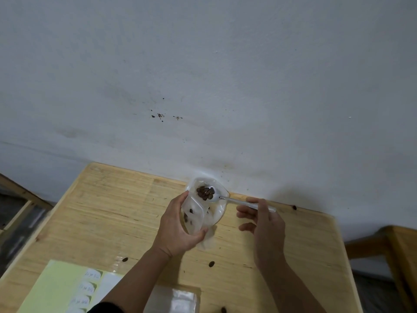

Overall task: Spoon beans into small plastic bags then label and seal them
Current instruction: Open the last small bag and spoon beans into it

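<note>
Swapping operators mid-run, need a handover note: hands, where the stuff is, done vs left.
Left hand grips a small clear plastic bag, mouth held open, a few beans already inside.
Right hand pinches the handle of a spoon, loaded with beans, above a larger clear bag standing on the wooden table.
Label sheet with written stickers lies at the near left; a stack of empty bags sits near centre. Loose beans lie scattered on the table.
Done: filling begun.
Left: tip this spoonful in, label, seal. No finished bags in view.
</note>
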The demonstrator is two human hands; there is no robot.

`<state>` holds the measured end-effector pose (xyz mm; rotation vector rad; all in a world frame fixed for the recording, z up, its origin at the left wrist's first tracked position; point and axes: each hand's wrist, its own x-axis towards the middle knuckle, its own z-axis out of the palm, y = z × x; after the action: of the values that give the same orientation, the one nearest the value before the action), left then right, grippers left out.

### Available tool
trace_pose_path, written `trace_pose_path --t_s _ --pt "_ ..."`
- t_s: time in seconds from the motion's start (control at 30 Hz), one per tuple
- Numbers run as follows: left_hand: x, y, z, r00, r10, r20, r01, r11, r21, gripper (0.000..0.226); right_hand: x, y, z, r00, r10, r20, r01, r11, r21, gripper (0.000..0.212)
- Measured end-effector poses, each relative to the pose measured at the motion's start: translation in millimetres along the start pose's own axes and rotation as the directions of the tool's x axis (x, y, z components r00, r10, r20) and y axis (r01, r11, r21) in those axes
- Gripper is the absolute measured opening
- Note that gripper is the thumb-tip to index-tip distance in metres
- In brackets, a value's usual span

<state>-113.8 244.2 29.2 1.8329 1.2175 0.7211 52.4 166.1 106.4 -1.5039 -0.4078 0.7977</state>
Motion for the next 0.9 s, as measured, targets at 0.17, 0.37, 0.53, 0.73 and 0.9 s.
trace_pose_path --t_s 0.17,0.37,0.53,0.73,0.9 --pt "-0.7 2.8 0.1 0.999 0.025 -0.021 -0.025 1.000 -0.009 0.102 -13.8 2.9 6.7 0.897 -0.414 0.157 0.443 0.830 -0.340 0.028" --pt "-1.4 1.2 -2.8 0.999 0.034 -0.012 -0.034 0.999 0.012 0.103 5.5 16.0 6.7 0.923 -0.379 -0.063 0.312 0.835 -0.454 0.029" --pt "-1.8 -2.4 -2.6 0.999 0.039 -0.005 -0.039 0.999 0.001 0.101 31.4 36.4 8.3 0.949 -0.313 0.029 0.261 0.732 -0.629 0.027" --pt "-3.4 1.8 0.3 0.996 0.091 0.014 -0.090 0.995 -0.049 0.093 41.4 46.0 21.8 0.993 0.002 -0.118 -0.064 0.850 -0.523 0.034" --pt "-3.5 3.3 -3.6 0.995 0.098 -0.028 -0.100 0.992 -0.078 0.089 50.2 63.9 30.6 0.898 0.347 -0.269 -0.369 0.929 -0.035 0.024"
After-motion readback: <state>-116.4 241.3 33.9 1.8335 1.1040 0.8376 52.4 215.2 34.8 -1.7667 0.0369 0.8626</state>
